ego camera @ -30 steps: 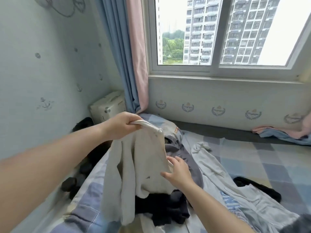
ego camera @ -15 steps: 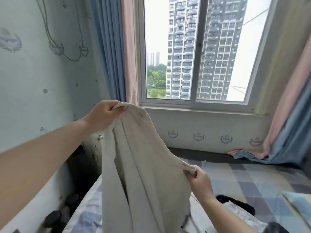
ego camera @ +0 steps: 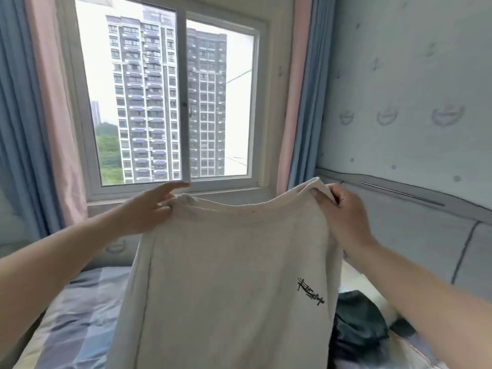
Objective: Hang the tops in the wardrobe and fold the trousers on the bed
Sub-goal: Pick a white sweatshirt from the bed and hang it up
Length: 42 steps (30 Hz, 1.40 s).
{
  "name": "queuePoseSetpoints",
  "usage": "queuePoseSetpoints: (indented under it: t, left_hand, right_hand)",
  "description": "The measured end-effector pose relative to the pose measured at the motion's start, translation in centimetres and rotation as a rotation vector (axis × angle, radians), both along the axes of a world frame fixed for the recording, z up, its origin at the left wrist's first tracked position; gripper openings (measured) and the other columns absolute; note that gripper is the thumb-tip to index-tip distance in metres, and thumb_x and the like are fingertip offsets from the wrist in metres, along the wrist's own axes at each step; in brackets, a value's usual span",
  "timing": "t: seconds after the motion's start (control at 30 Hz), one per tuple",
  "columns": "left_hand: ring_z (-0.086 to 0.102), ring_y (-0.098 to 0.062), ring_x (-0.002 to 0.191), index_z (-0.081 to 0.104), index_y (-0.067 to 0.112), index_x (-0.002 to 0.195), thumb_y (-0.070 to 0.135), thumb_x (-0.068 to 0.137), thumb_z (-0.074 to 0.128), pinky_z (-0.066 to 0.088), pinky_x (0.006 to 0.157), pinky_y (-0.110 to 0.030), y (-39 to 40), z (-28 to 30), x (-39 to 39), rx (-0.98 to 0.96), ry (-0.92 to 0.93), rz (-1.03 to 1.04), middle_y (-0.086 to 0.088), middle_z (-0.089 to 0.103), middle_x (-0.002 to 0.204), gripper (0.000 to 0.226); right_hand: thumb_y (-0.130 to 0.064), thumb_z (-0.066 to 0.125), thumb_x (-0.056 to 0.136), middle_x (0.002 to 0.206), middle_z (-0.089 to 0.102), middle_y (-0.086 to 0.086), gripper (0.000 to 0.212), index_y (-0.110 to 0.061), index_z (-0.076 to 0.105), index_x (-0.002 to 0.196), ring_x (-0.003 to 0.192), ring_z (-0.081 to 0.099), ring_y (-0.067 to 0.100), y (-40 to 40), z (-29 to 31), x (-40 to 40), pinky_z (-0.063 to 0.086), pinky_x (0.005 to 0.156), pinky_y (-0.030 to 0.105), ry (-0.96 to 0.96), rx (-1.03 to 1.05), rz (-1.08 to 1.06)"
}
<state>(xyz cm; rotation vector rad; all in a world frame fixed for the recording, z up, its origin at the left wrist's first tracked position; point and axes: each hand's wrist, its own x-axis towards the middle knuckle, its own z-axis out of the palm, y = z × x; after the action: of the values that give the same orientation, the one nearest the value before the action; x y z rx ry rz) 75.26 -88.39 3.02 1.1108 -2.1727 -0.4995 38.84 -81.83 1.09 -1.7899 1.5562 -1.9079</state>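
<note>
A cream top [ego camera: 229,283] with a small black print low on its right side hangs spread out in front of me, above the bed [ego camera: 77,312]. My left hand [ego camera: 149,209] holds its upper left corner, forefinger stretched out over the edge. My right hand [ego camera: 343,211] pinches the upper right corner, fingers curled round the fabric. The lower part of the top runs out of the frame. The wardrobe is out of view.
A dark garment [ego camera: 356,328] lies on the checked bedding to the right, behind the top. The window [ego camera: 173,97] with pink and blue curtains [ego camera: 298,97] is straight ahead. A padded headboard [ego camera: 415,225] stands at the right.
The top has come up off the pile and now hangs spread flat between both hands. My right hand moved from the hem to the upper right corner. My view swung right.
</note>
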Motion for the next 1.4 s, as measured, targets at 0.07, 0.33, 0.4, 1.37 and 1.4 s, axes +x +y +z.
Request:
queuePoseSetpoints:
  t: [0.07, 0.33, 0.4, 1.37, 1.4]
  left_hand:
    - [0.059, -0.015, 0.102, 0.028, 0.035, 0.142, -0.009, 0.092, 0.041, 0.045, 0.091, -0.029, 0.5, 0.8, -2.7, -0.111, -0.148, -0.116, -0.003, 0.062, 0.122, 0.068]
    - [0.062, -0.008, 0.098, 0.058, 0.048, 0.1, 0.009, 0.09, 0.059, 0.049, 0.089, -0.027, 4.2, 5.2, -18.6, -0.339, -0.326, -0.464, 0.017, 0.063, 0.104, 0.04]
    - [0.064, -0.009, 0.084, 0.059, 0.05, 0.092, 0.016, 0.088, 0.063, 0.052, 0.079, -0.024, 6.0, 5.8, -23.4, -0.334, -0.298, -0.484, 0.02, 0.065, 0.092, 0.035]
    - [0.057, -0.021, 0.07, 0.063, 0.033, 0.082, 0.016, 0.088, 0.06, 0.042, 0.066, -0.032, 65.5, 8.3, -84.1, 0.446, 0.79, -1.382, 0.011, 0.071, 0.081, 0.018]
    - [0.059, -0.021, 0.072, 0.065, 0.033, 0.081, 0.016, 0.088, 0.061, 0.044, 0.069, -0.033, 67.8, 8.6, -85.6, 0.562, 0.798, -1.461, 0.01, 0.072, 0.082, 0.019]
  right_hand:
    - [-0.037, 0.062, 0.087, 0.052, 0.041, -0.011, 0.032, -0.018, 0.053, 0.063, 0.047, 0.034, 0.004, 2.9, 1.6, -1.9, 0.029, 0.044, 0.015, 0.053, -0.024, -0.09]
    - [-0.026, 0.065, 0.088, 0.051, 0.031, -0.004, 0.044, -0.016, 0.037, 0.056, 0.049, 0.029, 0.009, 18.8, 5.8, -13.1, 0.025, 0.047, 0.02, 0.154, -0.089, -0.538]
    - [-0.028, 0.065, 0.088, 0.051, 0.036, -0.006, 0.041, -0.017, 0.042, 0.056, 0.048, 0.033, 0.007, 23.7, 6.2, -16.0, 0.027, 0.047, 0.019, 0.136, -0.096, -0.615]
    - [-0.033, 0.063, 0.088, 0.059, 0.049, 0.001, 0.036, -0.004, 0.057, 0.069, 0.057, 0.042, 0.014, 89.7, 14.6, -34.0, 0.031, 0.05, 0.02, 0.159, -0.004, -1.901]
    - [-0.034, 0.063, 0.088, 0.063, 0.051, 0.004, 0.037, 0.0, 0.058, 0.073, 0.06, 0.044, 0.015, 91.3, 14.9, -34.1, 0.033, 0.054, 0.025, 0.154, -0.009, -1.939]
